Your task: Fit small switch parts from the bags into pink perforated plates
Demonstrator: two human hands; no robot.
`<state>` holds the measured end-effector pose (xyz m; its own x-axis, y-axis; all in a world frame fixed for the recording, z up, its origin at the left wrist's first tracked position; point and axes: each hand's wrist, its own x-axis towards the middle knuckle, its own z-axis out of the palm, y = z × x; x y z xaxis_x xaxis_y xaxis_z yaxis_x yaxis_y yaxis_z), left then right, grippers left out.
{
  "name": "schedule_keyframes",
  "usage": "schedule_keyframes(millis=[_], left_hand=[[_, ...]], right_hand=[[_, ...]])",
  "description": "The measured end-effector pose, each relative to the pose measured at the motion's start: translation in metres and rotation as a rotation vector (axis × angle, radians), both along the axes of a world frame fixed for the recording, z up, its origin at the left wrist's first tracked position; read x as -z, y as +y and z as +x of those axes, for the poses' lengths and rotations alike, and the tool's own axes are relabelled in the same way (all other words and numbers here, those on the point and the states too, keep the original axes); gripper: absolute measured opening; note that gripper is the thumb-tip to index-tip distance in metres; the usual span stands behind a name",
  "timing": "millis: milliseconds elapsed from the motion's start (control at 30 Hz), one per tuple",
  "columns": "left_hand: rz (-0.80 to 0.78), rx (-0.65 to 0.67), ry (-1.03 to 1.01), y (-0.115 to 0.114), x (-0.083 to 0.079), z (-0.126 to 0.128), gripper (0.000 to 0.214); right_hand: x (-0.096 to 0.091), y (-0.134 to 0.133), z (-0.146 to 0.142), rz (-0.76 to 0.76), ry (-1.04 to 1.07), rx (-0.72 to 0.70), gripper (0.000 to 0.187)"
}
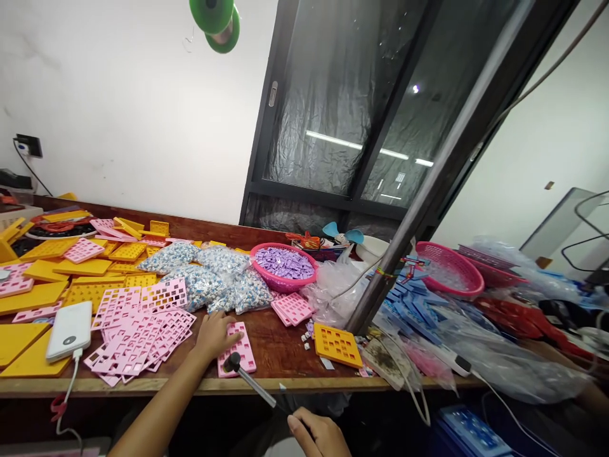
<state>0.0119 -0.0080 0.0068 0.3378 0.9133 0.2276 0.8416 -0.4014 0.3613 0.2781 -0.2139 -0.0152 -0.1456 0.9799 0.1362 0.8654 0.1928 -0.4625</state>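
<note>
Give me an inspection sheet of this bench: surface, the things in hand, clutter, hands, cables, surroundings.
Surface: wooden bench, crowded.
Things in hand: pink grid plate under left hand; small hammer, head at the plate, handle in right hand.
Clutter: pile of pink grids, yellow plates, bags of small parts, pink basket of purple pieces, blue pieces, loose plastic bags.
Hands: left flat on plate, right closed on handle.
Cables: white cable from power bank.
Surroundings: white wall, dark window, slanted metal pole.
</note>
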Motion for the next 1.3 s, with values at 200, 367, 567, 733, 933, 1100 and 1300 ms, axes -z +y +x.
schedule_keyframes(millis=[200,367,567,733,933,1100,1300], left_hand=[[-0.011,-0.061,-0.009,0.003,0.002,-0.002,0.046],[-0.01,-0.069,-0.01,0.005,0.003,-0.001,0.047],[-0.027,-0.125,-0.022,0.008,0.004,-0.009,0.052],[-0.086,-0.119,-0.02,0.007,0.007,-0.01,0.046],[-0.141,-0.082,-0.032,0.007,0.006,-0.01,0.048],[-0.168,-0.09,-0.063,0.008,0.006,-0.012,0.044],[-0.178,-0.125,-0.107,0.006,0.007,-0.015,0.044]], right_hand=[[0.005,0.007,-0.005,0.02,-0.118,-0.022,0.052],[0.014,0.008,0.002,0.086,-0.14,-0.012,0.049],[-0.017,0.002,0.005,0.097,0.009,0.049,0.047],[-0.032,0.009,-0.005,0.08,0.188,0.049,0.057],[-0.023,0.024,-0.007,0.066,-0.056,0.053,0.053],[-0.027,0.028,-0.007,0.015,-0.069,0.074,0.053],[-0.035,0.023,-0.008,0.022,0.249,0.085,0.054]])
